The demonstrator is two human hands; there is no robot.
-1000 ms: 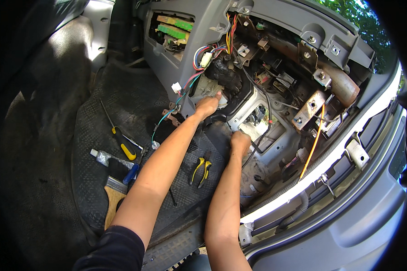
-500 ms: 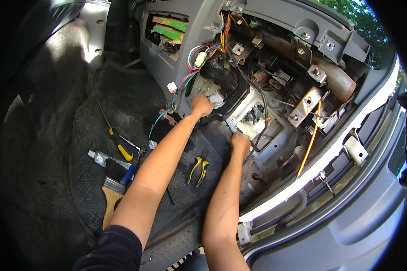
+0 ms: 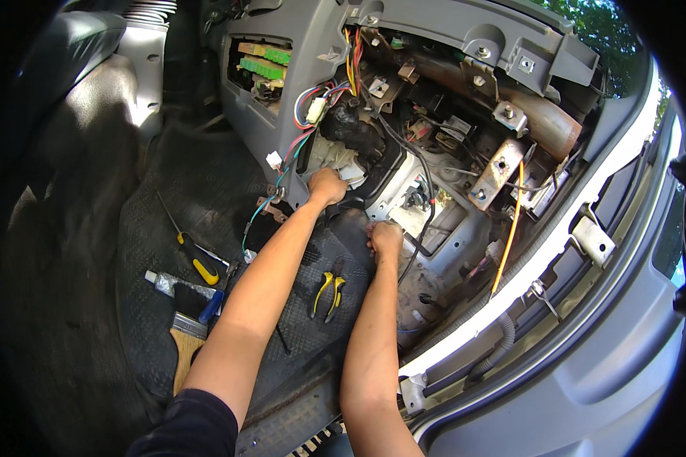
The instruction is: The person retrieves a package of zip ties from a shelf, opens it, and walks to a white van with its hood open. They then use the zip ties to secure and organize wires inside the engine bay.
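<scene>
Deep in the opened dashboard on the passenger-side footwell, my left hand (image 3: 328, 188) reaches in with curled fingers beside a whitish piece (image 3: 353, 174). Its fingertips are hidden, so whatever they grip does not show. My right hand (image 3: 386, 238) is closed just below the near edge of a pale metal panel (image 3: 392, 199) with a large rectangular opening. Bent fingertips show on its left side; anything between them is too small to make out. Black wrapped padding (image 3: 356, 126) sits above the left hand. A white connector (image 3: 316, 110) hangs there on coloured wires.
On the black rubber mat (image 3: 198, 167) lie yellow-handled pliers (image 3: 328, 295), a yellow-and-black screwdriver (image 3: 198, 259), a tube (image 3: 177, 285) and a wide paintbrush (image 3: 187, 343). Exposed metal brackets (image 3: 503, 174) jut out at the right. A fuse box (image 3: 263, 68) shows at upper left.
The whole view has shifted a little. My right hand has moved slightly left along the panel's near edge and its fingertips now show. My left hand stays beside the whitish piece.
</scene>
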